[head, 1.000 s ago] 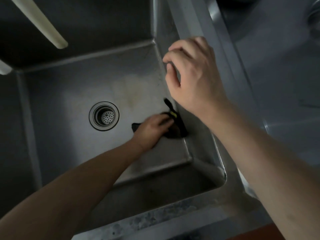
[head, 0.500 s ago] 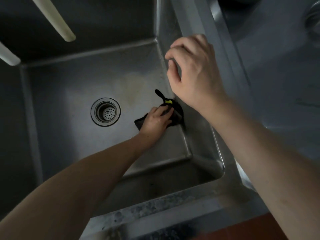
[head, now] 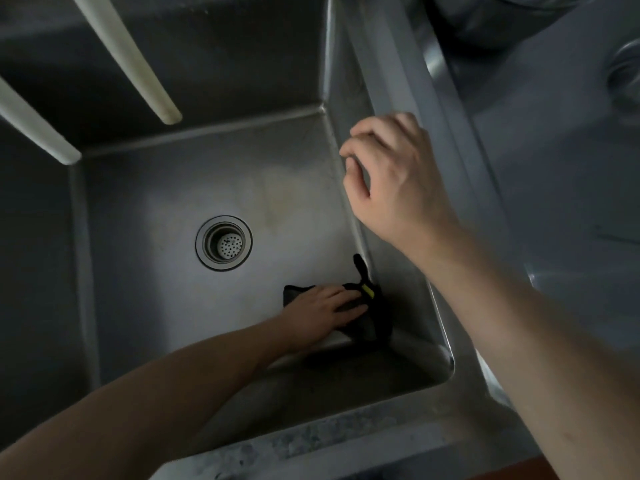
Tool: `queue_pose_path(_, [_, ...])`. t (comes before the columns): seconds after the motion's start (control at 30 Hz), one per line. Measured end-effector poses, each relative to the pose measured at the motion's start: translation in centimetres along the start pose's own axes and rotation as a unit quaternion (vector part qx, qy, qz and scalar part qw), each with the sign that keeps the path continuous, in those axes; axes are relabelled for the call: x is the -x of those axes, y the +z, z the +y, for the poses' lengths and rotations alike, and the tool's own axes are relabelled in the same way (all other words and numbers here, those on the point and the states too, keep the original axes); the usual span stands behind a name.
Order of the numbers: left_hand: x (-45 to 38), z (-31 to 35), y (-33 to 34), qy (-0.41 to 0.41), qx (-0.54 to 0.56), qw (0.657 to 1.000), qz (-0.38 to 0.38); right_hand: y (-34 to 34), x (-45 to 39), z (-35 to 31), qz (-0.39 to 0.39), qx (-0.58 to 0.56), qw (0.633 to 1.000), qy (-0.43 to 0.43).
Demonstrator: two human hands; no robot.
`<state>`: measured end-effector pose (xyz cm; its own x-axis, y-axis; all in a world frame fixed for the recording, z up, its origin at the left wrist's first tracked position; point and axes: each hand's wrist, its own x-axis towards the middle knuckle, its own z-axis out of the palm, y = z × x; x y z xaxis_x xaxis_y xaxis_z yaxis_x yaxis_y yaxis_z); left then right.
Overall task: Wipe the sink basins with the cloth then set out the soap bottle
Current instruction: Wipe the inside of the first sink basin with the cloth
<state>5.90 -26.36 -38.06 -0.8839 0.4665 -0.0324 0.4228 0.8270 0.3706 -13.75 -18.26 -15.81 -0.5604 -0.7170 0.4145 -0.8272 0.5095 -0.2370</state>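
Down in the left basin (head: 145, 209), at its near right corner, the left hand (head: 323, 308) lies flat with fingers stretched out, pressing the cloth (head: 370, 323) onto the steel floor. That cloth is black (with a small yellow tag showing beside the fingertips), bunched against the right wall, and one narrow tail of it pokes up along that wall. Its lower edge spills over the seam where the floor meets the near wall. The left forearm reaches in from the bottom left of the view, crossing the basin's front rim.

Up top, the right hand (head: 398, 188) hangs over the divider (head: 391, 64) between the two basins, fingers curled loosely with thumb and forefinger close together, and nothing in them; whether the fingertips touch the steel edge cannot be told from this angle. The right basin (head: 561, 174) shows beyond it, dim and grey.

Middle of the left basin floor sits the round drain (head: 223, 242), with its perforated strainer, well apart from the cloth. A faint brownish stain (head: 280, 199) marks the steel just beyond it. Two pale bars (head: 128, 60) slant in across the far left corner. The speckled counter (head: 311, 441) edge runs along the front.
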Motion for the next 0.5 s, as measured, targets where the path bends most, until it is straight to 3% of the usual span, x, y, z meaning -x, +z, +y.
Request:
queue_pose_path(0.2, [-0.6,-7.2,-2.8,-0.161,-0.048,0.983,0.071,-0.1,-0.3,-0.1,-0.024,-0.003,1.000,0.006])
queue_pose_path(0.5, [-1.9,-13.0,-5.3,-0.246,-0.060,0.964,0.078,1.7,-5.4,1.6,-0.011,0.015,1.000,-0.016])
